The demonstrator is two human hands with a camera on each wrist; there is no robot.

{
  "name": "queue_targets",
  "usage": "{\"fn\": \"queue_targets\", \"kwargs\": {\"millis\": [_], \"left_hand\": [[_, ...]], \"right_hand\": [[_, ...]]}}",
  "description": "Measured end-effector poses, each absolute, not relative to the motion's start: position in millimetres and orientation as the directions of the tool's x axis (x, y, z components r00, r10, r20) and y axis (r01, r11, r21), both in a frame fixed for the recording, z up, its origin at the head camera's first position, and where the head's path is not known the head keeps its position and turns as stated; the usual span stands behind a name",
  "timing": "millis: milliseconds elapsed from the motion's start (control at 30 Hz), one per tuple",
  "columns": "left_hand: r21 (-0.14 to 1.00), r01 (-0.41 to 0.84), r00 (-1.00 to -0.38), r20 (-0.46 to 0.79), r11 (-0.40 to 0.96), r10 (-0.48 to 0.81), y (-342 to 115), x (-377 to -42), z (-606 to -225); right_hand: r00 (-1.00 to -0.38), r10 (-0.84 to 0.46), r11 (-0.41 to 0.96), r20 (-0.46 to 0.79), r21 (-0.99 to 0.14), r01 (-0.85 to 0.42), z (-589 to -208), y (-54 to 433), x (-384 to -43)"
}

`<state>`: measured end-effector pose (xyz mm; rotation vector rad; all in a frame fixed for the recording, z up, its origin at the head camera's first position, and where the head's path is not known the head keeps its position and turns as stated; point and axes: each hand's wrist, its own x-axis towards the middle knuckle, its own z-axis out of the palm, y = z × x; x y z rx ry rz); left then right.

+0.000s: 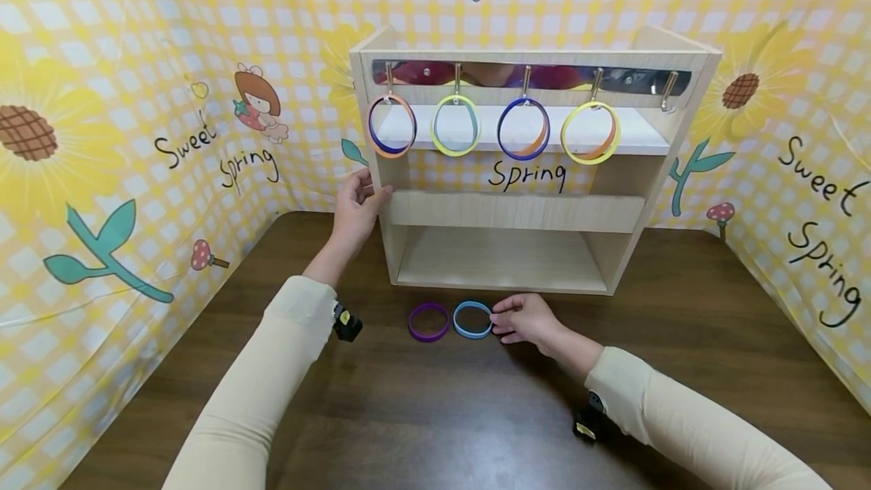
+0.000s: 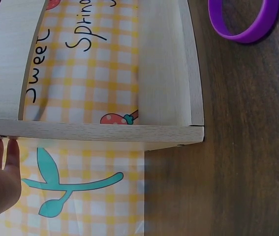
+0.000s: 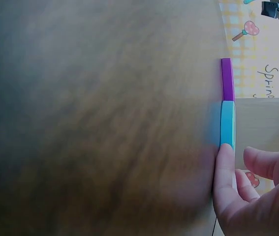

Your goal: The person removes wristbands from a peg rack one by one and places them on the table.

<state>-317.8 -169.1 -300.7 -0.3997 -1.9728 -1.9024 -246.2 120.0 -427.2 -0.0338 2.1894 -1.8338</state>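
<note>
A light blue ring (image 1: pixel 472 336) lies on the table beside a purple ring (image 1: pixel 428 338), in front of a wooden shelf rack (image 1: pixel 517 210). My right hand (image 1: pixel 527 319) touches the blue ring's right side. In the right wrist view, a fingertip meets the end of the blue ring (image 3: pixel 227 123), and the thumb stands apart from it. My left hand (image 1: pixel 355 206) rests against the rack's left side panel, its thumb at the front edge. In the left wrist view, straight fingertips touch the outside of that panel (image 2: pixel 105 130).
A metal strip (image 1: pixel 490 74) with several hooks runs along the rack's top. Ring pairs in mixed colours hang from it, such as the yellow ring (image 1: pixel 617 144); the rightmost hook (image 1: pixel 670 89) is bare. Patterned yellow check cloth (image 1: pixel 204 13) encloses the brown table (image 1: pixel 408 414).
</note>
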Motion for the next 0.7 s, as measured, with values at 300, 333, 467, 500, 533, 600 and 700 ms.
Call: {"fn": "queue_targets", "kwargs": {"millis": [300,333,467,500,533,600,700], "left_hand": [[0.889,0.455,-0.888,0.457,0.046,-0.047,-169,-317,-299],[0.888,0.457,-0.887,0.459,0.043,-0.044,-168,-317,-299],[0.89,0.455,-0.889,0.456,0.038,-0.036,-168,-317,-300],[0.891,0.452,-0.891,0.453,0.039,-0.037,-168,-317,-300],[0.893,0.448,-0.892,0.45,0.044,-0.038,-168,-317,-300],[0.894,0.444,-0.894,0.446,0.049,-0.037,-168,-317,-301],[0.894,0.446,-0.894,0.448,0.047,-0.035,-169,-317,-300]], "right_hand": [[-0.955,-0.226,0.19,-0.193,-0.97,0.151,-415,126,-242],[-0.955,-0.226,0.189,-0.19,-0.971,0.148,-412,128,-242],[-0.961,-0.219,0.158,-0.166,-0.978,0.133,-401,137,-243],[-0.964,-0.215,0.146,-0.158,-0.981,0.128,-397,139,-243],[-0.966,-0.213,0.132,-0.147,-0.984,0.12,-394,141,-244],[-0.971,-0.206,0.11,-0.123,-0.989,0.102,-387,146,-244],[-0.979,-0.188,0.074,-0.08,-0.995,0.067,-376,153,-245]]}}
